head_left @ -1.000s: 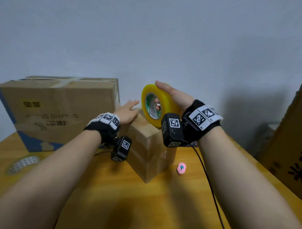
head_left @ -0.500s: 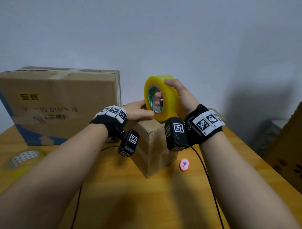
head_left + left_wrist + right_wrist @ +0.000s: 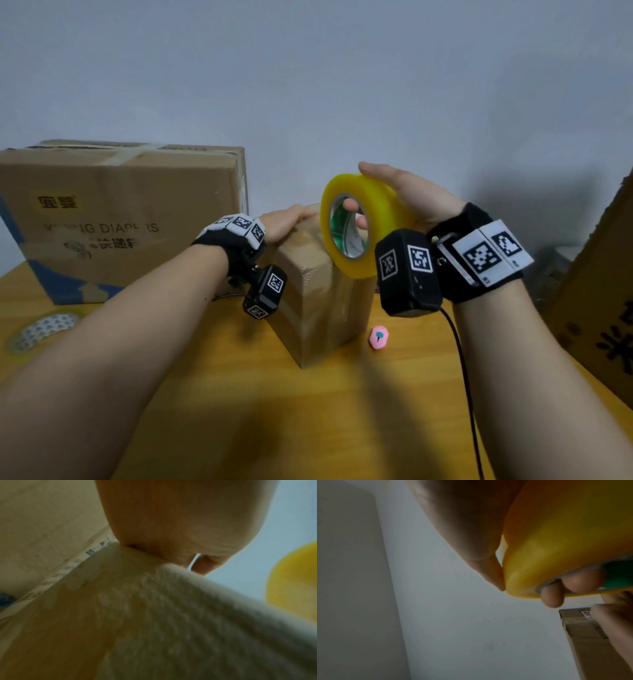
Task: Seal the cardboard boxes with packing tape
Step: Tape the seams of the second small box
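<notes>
Cardboard boxes x3, 2 tape rolls, yellow roll (image 3: 371,219) in right hand (image 3: 419,202) grip

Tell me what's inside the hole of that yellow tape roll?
Fingertips of the right hand poke through the yellow tape roll, against its green inner core. The core's far side is hidden.

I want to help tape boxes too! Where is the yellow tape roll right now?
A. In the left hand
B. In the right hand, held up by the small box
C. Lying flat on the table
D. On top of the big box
B: the right hand grips the tape roll with fingers through its hole, above the small box, while the left hand rests on that box.
</notes>
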